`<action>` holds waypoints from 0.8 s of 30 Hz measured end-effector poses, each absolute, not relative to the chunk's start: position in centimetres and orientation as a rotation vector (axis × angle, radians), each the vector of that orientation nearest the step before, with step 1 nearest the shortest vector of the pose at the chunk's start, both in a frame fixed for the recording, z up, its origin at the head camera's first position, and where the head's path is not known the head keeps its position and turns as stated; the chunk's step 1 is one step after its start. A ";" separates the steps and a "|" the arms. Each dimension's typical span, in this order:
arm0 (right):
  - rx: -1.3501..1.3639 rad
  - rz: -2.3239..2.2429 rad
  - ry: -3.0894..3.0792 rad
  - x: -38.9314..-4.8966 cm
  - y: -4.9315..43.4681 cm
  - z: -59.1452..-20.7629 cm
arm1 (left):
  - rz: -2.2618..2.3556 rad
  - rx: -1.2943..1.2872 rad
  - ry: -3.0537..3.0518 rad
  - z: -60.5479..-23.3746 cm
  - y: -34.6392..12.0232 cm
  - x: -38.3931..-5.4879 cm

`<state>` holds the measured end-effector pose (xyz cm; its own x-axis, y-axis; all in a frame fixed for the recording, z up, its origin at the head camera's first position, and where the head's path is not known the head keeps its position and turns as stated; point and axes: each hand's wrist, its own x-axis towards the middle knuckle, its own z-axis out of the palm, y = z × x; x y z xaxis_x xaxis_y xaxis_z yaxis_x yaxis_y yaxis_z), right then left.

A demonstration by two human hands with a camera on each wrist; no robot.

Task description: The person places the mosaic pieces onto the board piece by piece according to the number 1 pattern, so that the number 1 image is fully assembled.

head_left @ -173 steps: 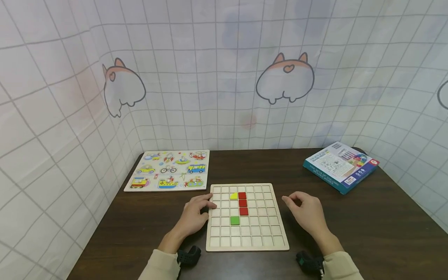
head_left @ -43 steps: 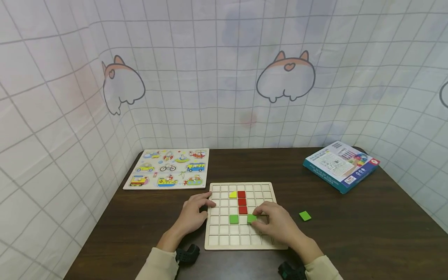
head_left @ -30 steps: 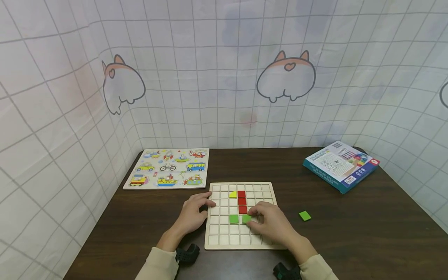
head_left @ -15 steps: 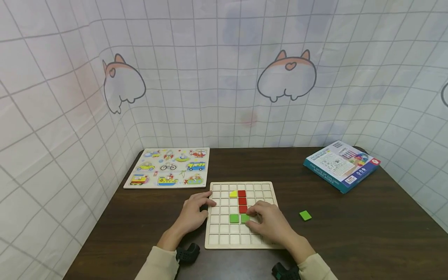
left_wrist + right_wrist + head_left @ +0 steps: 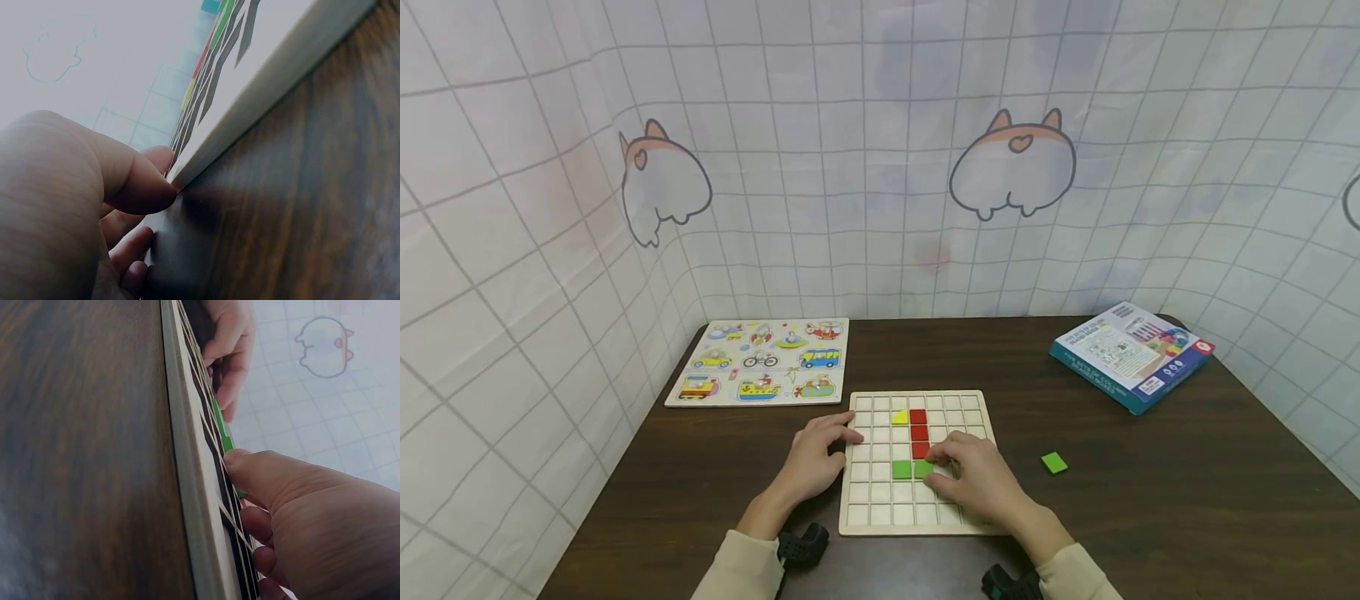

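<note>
A wooden grid board [image 5: 880, 515] lies on the dark table. My right hand [image 5: 981, 479] is over its right side, thumb and fingertips pinching a green square tile [image 5: 922, 470] at a cell directly right of another green tile [image 5: 902, 470]. Several red tiles [image 5: 919, 432] run in a column above, with a yellow quarter-round-looking tile [image 5: 900, 417] at their upper left. My left hand [image 5: 811, 458] rests at the board's left edge, index finger reaching onto the top. In the left wrist view its thumb [image 5: 147, 190] touches the board's side.
One loose green tile [image 5: 1054, 462] lies on the table right of the board. At the back left is a picture puzzle board [image 5: 775, 375] with vehicles. A blue and white box [image 5: 1131, 354] sits at the back right. Behind the table hangs a grid-patterned cloth [image 5: 820, 208].
My right hand has come from beside the board with a green tile and slid it left, up to the other green one. A loose green tile now lies at the right. My left hand stays put.
</note>
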<state>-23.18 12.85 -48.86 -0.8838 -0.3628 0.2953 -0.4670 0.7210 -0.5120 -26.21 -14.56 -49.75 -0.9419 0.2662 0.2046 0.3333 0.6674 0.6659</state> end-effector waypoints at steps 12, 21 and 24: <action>0.673 0.878 -2.749 -23.2 12.9 -49.1 | -1.149 -0.493 -2.790 -49.8 -14.5 -26.2; 0.669 0.879 -2.748 -23.2 12.9 -49.2 | -1.151 -0.490 -2.794 -49.8 -14.5 -26.2; 0.636 0.952 -2.753 -23.0 12.9 -49.1 | -1.152 -0.495 -2.790 -49.8 -14.6 -26.2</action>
